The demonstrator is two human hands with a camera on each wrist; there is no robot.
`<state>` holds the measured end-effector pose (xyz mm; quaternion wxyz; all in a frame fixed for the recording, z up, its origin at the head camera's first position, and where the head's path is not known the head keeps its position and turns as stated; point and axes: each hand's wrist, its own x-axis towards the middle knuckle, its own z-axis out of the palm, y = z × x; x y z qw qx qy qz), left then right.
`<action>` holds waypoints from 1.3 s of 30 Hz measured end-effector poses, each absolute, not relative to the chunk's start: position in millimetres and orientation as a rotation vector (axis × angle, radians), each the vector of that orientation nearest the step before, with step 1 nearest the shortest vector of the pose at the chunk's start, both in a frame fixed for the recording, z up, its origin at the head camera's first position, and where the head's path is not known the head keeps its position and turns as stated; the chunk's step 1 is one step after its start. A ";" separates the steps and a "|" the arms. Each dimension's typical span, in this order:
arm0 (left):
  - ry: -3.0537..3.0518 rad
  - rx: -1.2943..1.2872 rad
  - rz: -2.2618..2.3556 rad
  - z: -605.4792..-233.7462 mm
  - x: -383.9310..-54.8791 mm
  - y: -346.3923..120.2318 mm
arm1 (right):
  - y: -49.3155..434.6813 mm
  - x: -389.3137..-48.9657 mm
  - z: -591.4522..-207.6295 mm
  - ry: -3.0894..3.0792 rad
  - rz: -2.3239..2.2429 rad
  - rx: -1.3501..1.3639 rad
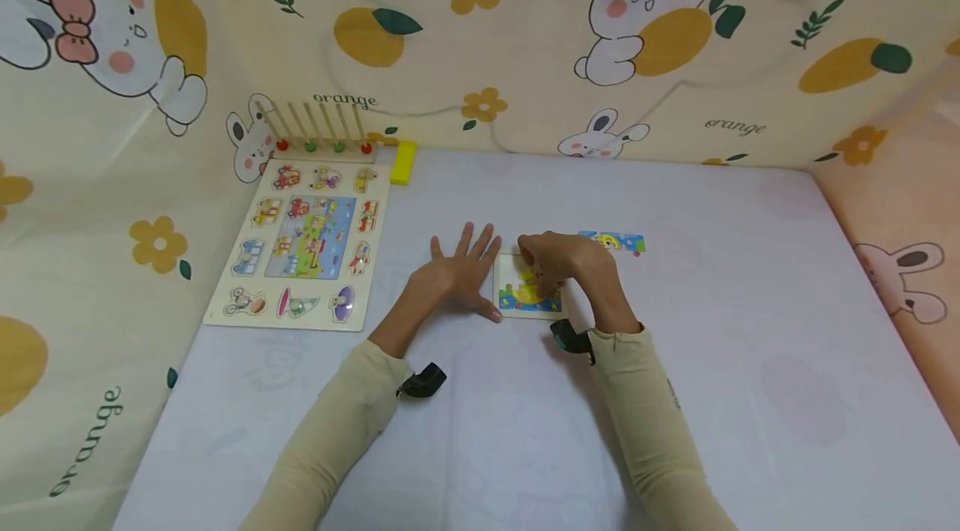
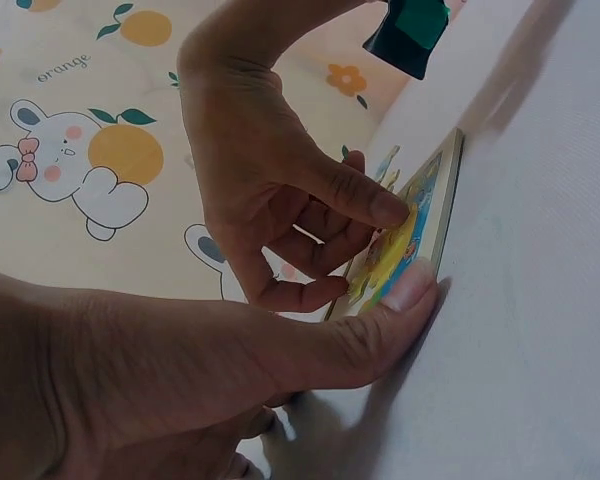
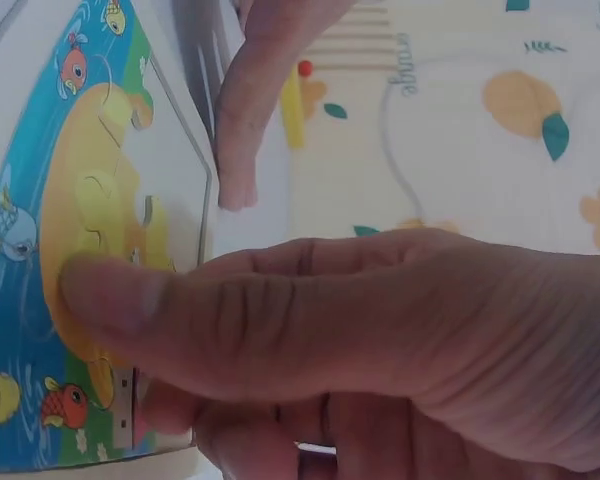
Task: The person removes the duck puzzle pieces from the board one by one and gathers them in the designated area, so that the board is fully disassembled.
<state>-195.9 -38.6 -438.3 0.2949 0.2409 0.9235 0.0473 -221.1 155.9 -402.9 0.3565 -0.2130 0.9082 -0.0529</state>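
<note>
Square puzzle: Here on the white-covered table, the small square pale-wood puzzle tray point(image 1: 511, 266) lies flat between the hands, its yellow picture point(image 3: 68, 190) over blue water partly assembled.
Left hand: Spread wide beside it, this hand point(image 1: 457, 268) has its thumb against the tray's near left corner.
Right hand: Over the tray, this one point(image 1: 562, 254) curls its fingers and sets its thumb on the yellow part; whether a piece is pinched, I cannot tell.
Bare recess: Pale wood shows beyond the yellow knobs, so there are gaps to watch.
Loose pieces: A strip of blue-and-yellow printed puzzle pieces point(image 1: 630, 243) lies past the right wrist, partly hidden by it.
Knob trouble: A piece pressed down askew would likely ride up on its neighbour's knob and pop others loose.
Slide danger: Only that left thumb braces the corner; a hard push could skid or twist the tray.
Sleeve hazard: A careless right-arm sweep might scatter the strip.
</note>
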 end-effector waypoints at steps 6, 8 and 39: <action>2.451 0.644 0.127 -438.5 -196.4 -38.8 | 153.6 -220.7 -403.2 2.369 -0.094 -0.607; 2.450 0.645 0.124 -438.7 -196.2 -38.7 | 152.6 -220.0 -403.3 2.377 -0.091 -0.610; 2.463 0.616 0.127 -437.1 -195.3 -37.4 | 179.4 -233.5 -403.6 2.220 -0.656 -0.813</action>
